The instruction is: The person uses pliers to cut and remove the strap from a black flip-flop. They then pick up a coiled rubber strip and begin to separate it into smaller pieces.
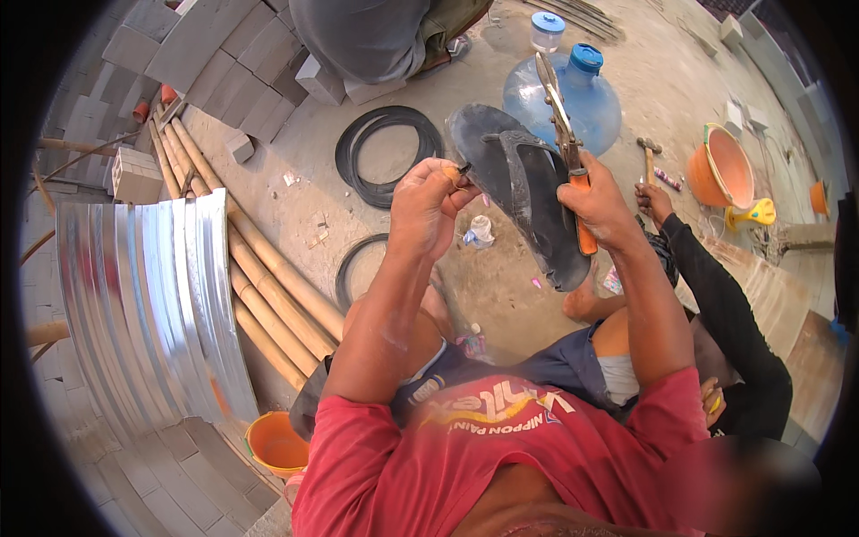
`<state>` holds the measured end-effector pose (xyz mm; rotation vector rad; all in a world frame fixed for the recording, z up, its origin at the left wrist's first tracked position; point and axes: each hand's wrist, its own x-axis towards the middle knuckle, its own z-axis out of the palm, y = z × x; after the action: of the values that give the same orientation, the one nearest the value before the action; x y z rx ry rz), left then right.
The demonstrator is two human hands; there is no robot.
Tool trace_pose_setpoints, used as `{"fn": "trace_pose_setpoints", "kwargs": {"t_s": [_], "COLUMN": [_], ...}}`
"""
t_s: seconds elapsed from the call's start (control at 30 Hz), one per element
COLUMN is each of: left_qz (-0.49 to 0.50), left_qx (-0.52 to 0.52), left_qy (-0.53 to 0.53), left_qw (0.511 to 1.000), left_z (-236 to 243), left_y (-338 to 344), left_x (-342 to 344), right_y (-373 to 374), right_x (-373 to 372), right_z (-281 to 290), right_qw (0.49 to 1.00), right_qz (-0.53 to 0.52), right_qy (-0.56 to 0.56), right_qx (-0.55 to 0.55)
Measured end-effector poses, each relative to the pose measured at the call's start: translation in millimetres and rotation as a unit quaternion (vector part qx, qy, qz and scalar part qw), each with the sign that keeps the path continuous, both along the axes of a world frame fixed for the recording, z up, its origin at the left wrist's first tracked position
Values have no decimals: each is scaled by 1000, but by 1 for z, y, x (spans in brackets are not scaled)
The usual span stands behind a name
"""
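A black flip-flop (506, 183) is raised between my hands, its strap facing up and toe end near my left fingers. My left hand (428, 201) is closed in a pinch on a small dark piece (464, 169) at the sandal's edge. My right hand (598, 201) is wrapped round the orange handles of tin snips (559, 112), whose metal blades point away from me. One handle crosses the sandal's right edge. Whether my hidden right fingers also grip the sandal, I cannot tell.
Beyond the sandal stand a blue water jug (573, 94) and black wire coils (386, 152). Bamboo poles (268, 259) and corrugated metal (148, 295) lie left. A co-worker's hand (656, 204) holds a hammer (648, 154) at right, near an orange bucket (707, 174). Another person (367, 40) crouches ahead.
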<state>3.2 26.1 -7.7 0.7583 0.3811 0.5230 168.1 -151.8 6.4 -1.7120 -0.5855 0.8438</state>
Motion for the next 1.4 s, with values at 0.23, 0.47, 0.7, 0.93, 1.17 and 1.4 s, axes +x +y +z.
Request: {"fn": "trace_pose_setpoints", "kwargs": {"t_s": [0.23, 0.47, 0.7, 0.93, 1.17, 1.4], "left_qz": [14, 67, -61, -80, -342, -403], "left_qx": [0, 91, 157, 203, 362, 239], "left_qy": [-6, 32, 174, 263, 386, 391], "left_qw": [1000, 993, 970, 940, 777, 792], "left_z": [-1, -5, -12, -24, -112, -198], "left_y": [5, 67, 15, 25, 32, -32], "left_x": [-2, -36, 1, 10, 50, 50], "right_y": [5, -8, -7, -21, -13, -11], "right_x": [3, 3, -13, 3, 12, 6], "right_z": [0, -11, -11, -17, -2, -28], "right_qw": [993, 993, 989, 978, 978, 972], "right_qz": [-13, -51, 14, 20, 77, 67], "right_qy": [-111, -102, -136, -194, -145, -195], "right_qx": [-30, -24, -49, -71, -128, -113]}}
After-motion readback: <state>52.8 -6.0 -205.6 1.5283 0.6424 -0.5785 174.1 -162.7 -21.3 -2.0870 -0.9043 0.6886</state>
